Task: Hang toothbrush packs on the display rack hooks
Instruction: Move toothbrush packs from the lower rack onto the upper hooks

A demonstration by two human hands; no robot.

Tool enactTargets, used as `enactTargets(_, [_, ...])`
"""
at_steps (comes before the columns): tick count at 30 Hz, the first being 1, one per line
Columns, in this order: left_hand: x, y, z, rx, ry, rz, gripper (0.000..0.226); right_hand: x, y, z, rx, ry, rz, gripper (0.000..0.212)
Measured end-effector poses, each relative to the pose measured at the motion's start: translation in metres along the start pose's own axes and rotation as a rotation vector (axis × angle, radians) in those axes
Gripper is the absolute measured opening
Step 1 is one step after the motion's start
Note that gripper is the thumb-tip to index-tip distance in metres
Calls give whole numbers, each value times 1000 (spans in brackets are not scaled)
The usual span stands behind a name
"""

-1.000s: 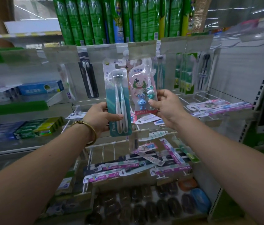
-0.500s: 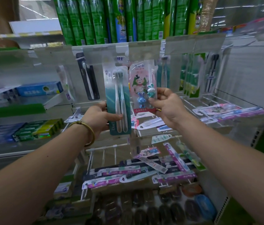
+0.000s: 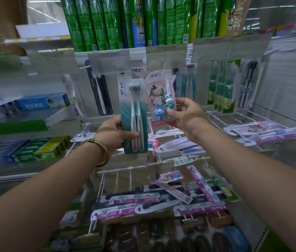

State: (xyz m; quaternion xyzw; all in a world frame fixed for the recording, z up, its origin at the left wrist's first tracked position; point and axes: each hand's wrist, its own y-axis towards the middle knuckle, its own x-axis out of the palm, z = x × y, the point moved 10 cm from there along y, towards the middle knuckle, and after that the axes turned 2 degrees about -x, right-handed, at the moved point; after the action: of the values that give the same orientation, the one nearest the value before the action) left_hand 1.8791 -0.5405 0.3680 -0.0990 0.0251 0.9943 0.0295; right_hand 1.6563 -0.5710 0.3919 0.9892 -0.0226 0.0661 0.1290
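Both arms extend forward and upward toward the display rack (image 3: pixel 289 79). The left hand (image 3: pixel 111 132) grips the lower half of the teal twin-brush pack (image 3: pixel 133 113), thumb across its front, and holds it upright. The right hand (image 3: pixel 189 115) pinches the right edge of the pink rabbit pack (image 3: pixel 159 99), just beside the teal one. Both pack tops reach the price-tag strip (image 3: pixel 165 55); whether they are on hooks cannot be determined. Loose packs (image 3: pixel 143 200) lie along the front edge of the lower wire shelf (image 3: pixel 118 180). Green cans (image 3: pixel 107 24) line the top shelf.

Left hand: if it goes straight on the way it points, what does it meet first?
Probably the clear label flap above: the top of the teal twin-brush pack that the left hand holds sits at its lower edge. Depth is unclear.
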Motion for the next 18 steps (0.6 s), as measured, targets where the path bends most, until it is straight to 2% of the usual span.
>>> enactTargets(5, [0,17,1,1,-3,7,39,8,24,2,-44,-43,-52,24])
enactTargets(10, [-3,34,5,-3,-19,32,40,9,57,11,-36,-96,1,23])
enactTargets(18, [-10,51,0,3,17,67,37,16,97,14,-79,-247,63,33])
